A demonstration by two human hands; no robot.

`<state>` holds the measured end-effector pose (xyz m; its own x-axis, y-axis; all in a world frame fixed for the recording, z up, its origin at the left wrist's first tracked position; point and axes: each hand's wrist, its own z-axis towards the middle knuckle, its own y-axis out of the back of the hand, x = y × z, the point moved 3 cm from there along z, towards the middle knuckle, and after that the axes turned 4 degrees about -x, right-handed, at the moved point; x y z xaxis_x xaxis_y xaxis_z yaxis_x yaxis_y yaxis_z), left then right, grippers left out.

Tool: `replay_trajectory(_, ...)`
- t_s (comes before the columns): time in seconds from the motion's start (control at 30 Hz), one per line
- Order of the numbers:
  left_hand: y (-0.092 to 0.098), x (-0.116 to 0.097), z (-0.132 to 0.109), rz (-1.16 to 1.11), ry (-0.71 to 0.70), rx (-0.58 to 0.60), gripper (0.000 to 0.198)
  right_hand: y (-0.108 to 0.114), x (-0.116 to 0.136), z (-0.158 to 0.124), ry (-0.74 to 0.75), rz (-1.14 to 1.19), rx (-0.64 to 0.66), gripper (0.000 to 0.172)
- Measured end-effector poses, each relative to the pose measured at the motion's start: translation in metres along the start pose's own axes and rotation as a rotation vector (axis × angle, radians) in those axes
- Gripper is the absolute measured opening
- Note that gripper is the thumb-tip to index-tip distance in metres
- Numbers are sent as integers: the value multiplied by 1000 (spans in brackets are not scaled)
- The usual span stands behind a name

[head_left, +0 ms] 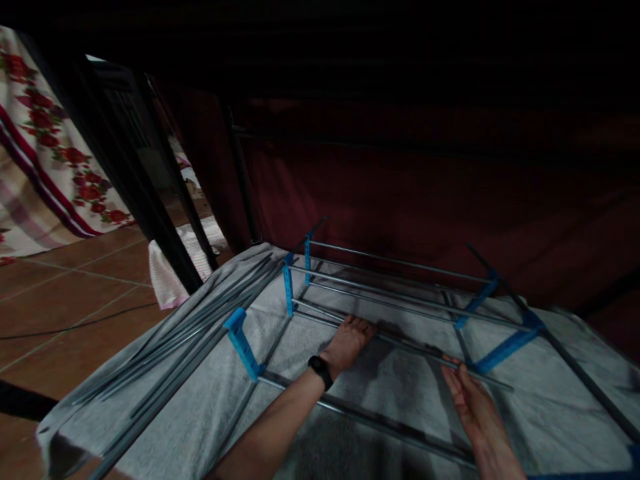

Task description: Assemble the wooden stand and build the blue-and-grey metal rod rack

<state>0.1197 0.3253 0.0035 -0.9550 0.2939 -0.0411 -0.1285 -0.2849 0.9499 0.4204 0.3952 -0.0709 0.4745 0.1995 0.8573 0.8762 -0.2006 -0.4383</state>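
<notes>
A thin grey metal tube runs across the inside of a frame of tubes and blue plastic brackets. My left hand, with a black watch on its wrist, is closed over the tube near its middle. Further right, my right hand grips the same tube between thumb and fingers, palm turned up. Its right end sticks out past that hand, beside a blue bracket, seemingly unattached. The left end reaches the middle left blue bracket; whether it sits in a socket I cannot tell.
Several loose grey tubes lie in a bundle on the left of the grey cloth. Behind the frame hangs a dark red curtain. Dark posts stand at the left, near a pink-and-white cloth and a tiled floor.
</notes>
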Motion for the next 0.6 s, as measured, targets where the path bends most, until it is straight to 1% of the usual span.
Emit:
replay_trajectory(0.07, 2, 0, 1, -46, 8, 1, 48, -9, 5, -6, 36, 56, -19, 24)
replay_trajectory(0.1, 3, 0, 3, -77, 23, -8, 48, -15, 8, -8, 34, 72, -7, 23)
replay_trajectory(0.17, 3, -1, 9, -149, 53, -25, 48, -25, 12, -11, 26, 118, 4, 25)
replay_trajectory(0.23, 3, -5, 19, -242, 66, -55, 41, -33, 14, -11, 29, 164, 16, 24)
replay_trajectory(0.3, 3, -14, 34, -338, 49, -91, 36, -37, 14, -8, 30, 188, 27, 22)
replay_trajectory(0.37, 4, -27, 53, -428, 11, -118, 33, -39, 11, -4, 31, 203, 39, 21)
replay_trajectory(0.47, 3, -52, 87, -548, -55, -129, 32, -39, 4, 5, 30, 220, 56, 24)
replay_trajectory(0.53, -1, -70, 110, -611, -82, -104, 32, -38, -2, 12, 39, 221, 62, 27)
replay_trajectory(0.6, -8, -90, 132, -632, -83, -39, 32, -37, -7, 18, 65, 215, 72, 30)
